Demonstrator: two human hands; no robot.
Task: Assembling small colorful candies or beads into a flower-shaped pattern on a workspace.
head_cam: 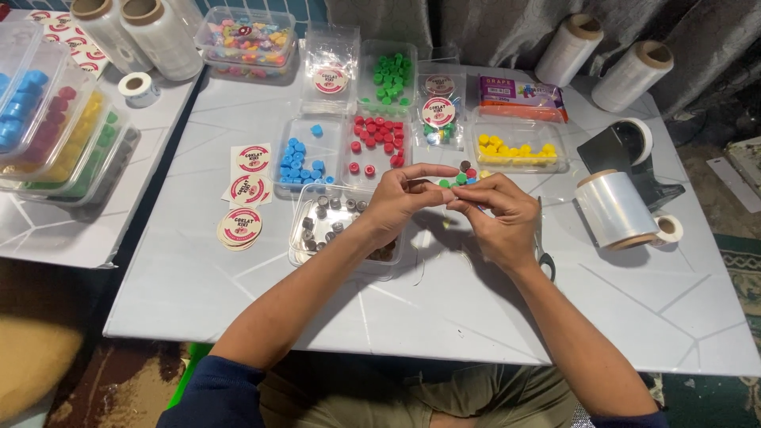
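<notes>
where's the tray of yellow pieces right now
In the head view, the clear tray of yellow pieces sits on the white table to the person's right, just below the orange-and-purple packet and right of the red pieces tray.

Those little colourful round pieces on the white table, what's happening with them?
A person sits at the white table with both hands raised over it. The left hand and the right hand meet fingertip to fingertip, pinching something too small to make out, just above a few loose coloured pieces. Around them sit clear plastic trays sorted by colour: blue pieces, red pieces, green pieces, yellow pieces. Round stickers lie to the left.
</notes>
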